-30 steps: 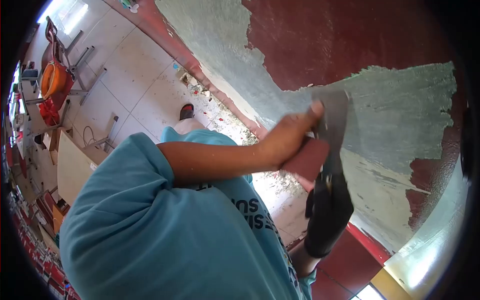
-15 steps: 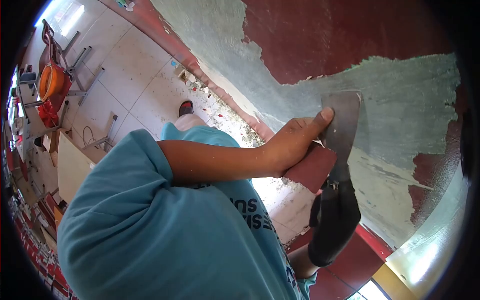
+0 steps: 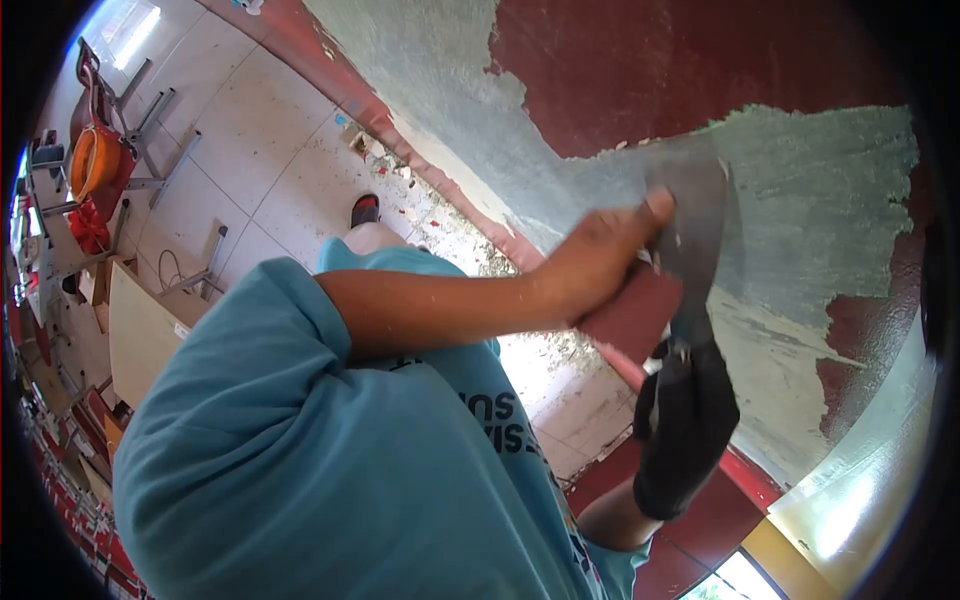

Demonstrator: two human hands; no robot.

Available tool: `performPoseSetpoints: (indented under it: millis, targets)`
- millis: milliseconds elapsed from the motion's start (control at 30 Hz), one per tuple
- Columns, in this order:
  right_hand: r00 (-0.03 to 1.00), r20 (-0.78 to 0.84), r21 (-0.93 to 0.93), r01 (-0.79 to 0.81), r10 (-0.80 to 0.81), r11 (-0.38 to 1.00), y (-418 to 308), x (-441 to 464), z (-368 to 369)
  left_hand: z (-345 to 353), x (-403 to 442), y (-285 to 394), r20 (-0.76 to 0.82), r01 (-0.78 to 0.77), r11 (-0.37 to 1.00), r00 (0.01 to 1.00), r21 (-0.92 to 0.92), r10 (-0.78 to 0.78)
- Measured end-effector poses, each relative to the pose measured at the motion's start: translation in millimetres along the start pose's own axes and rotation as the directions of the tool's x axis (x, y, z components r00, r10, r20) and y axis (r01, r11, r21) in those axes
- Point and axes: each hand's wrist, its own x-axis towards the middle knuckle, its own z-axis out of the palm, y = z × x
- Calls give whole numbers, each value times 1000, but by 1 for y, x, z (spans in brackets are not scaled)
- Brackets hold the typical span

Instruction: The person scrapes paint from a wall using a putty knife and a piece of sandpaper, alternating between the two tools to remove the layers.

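My left hand (image 3: 596,250) is bare and closed around a flat maroon piece (image 3: 634,312) with a pale, dusty edge; I cannot tell its material. The thumb of that hand lies against the broad dark blade of a scraper (image 3: 697,225). My right hand (image 3: 690,425), in a black glove, grips the scraper's handle end from below. Behind the blade is a wall (image 3: 810,220) with grey-green patches and ragged-edged dark red paint. The blade overlaps the grey part; whether it touches is unclear. The left fingers are mostly hidden, and motion blurs hand and blade.
Paint chips and debris (image 3: 480,262) lie along the foot of the wall on the tiled floor (image 3: 275,150). My foot in a dark sandal (image 3: 366,209) stands there. A chair with an orange container (image 3: 93,163) and a pale board (image 3: 150,325) are at the left.
My gloved right hand has moved up and slightly right with the scraper. My left hand and the maroon piece have shifted the same way, a little less. Both hands keep their hold.
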Motion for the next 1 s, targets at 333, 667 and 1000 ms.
performPoseSetpoints:
  millis: [333,667,1000]
  targets:
    - [993,-92,-37,75,-78,997,-12,0,-5,-3,-4,1,230,3,998,973,61,-17]
    - [989,-96,-136,99,-112,986,-23,3,2,-8,-3,14,250,54,997,966,60,-68]
    - [998,-34,-82,-57,54,995,3,12,17,-35,9,-9,241,108,991,967,-76,-87]
